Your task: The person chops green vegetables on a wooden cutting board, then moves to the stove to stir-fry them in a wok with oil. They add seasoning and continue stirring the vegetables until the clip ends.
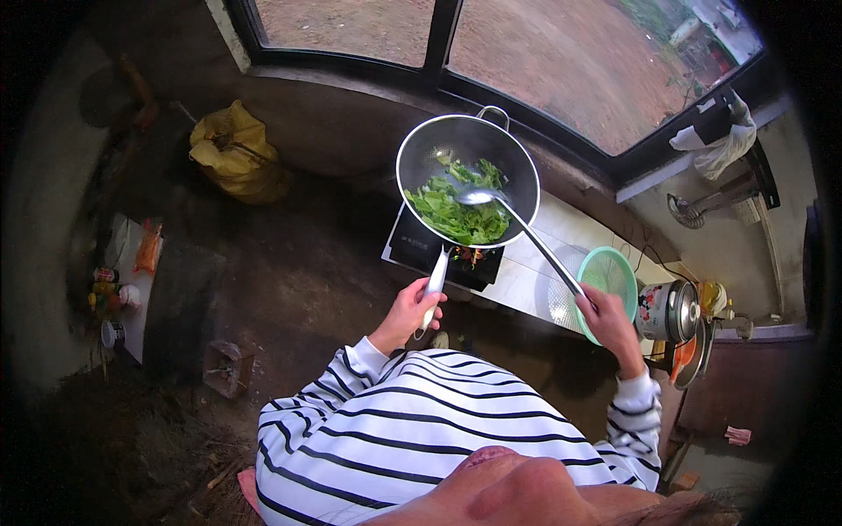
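Note:
My left hand (pixel 409 314) grips the pale handle (pixel 435 284) of a large wok (pixel 431 148), which is over a black cooktop (pixel 416 244). Chopped leafy greens (pixel 454 214) lie in the wok, mostly on its near side. In my right hand (pixel 608 322) is the long handle of a metal ladle (pixel 483 196). The ladle's bowl, its rounded back showing, rests among the greens. Whether the wok touches the cooktop is hard to tell from above.
A mint-green plastic colander (pixel 630 279) stands on the white-tiled counter (pixel 520 283), just beyond my right hand. To its right is a rice cooker (pixel 664 309). A window (pixel 559 66) borders the counter's far side. A yellow sack (pixel 240 161) sits at the left.

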Demonstrator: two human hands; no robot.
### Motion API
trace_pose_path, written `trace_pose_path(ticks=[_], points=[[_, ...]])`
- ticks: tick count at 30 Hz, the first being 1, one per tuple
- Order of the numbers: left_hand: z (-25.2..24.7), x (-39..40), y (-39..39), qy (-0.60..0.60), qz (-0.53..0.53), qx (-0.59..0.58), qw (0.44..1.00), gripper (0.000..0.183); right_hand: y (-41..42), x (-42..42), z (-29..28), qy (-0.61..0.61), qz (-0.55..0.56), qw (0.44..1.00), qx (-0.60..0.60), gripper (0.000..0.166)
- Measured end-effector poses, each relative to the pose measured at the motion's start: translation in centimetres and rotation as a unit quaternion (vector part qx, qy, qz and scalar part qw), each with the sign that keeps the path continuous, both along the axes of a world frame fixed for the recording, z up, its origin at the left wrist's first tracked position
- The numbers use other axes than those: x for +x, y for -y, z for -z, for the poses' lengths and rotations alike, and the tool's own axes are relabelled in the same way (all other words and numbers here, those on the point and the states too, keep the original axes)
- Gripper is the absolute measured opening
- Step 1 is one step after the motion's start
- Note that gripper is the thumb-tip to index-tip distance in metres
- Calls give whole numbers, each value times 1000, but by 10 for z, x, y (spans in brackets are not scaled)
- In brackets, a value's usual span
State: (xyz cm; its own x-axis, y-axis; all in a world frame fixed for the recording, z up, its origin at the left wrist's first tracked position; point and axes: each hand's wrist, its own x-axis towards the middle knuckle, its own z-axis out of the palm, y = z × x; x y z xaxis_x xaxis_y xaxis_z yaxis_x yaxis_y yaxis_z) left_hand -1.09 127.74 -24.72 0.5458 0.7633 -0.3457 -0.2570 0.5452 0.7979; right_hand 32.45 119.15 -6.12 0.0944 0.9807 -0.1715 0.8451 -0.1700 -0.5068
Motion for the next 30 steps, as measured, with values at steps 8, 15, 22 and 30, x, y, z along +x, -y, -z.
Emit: trace_pose_path(ticks=[8,15,22,30], points=[[-7,5,0,-10,9,6,1000,39,0,-14,34,9,-3,999,32,27],[-6,1,3,-5,-10,1,1000,39,28,-1,-23,-18,3,998,-59,25],[-9,3,1,-13,-5,2,1000,39,-4,3,69,-156,90,983,-28,25],[-6,6,3,-13,-13,12,1000,35,-47,32,107,-450,224,858,-104,30]])
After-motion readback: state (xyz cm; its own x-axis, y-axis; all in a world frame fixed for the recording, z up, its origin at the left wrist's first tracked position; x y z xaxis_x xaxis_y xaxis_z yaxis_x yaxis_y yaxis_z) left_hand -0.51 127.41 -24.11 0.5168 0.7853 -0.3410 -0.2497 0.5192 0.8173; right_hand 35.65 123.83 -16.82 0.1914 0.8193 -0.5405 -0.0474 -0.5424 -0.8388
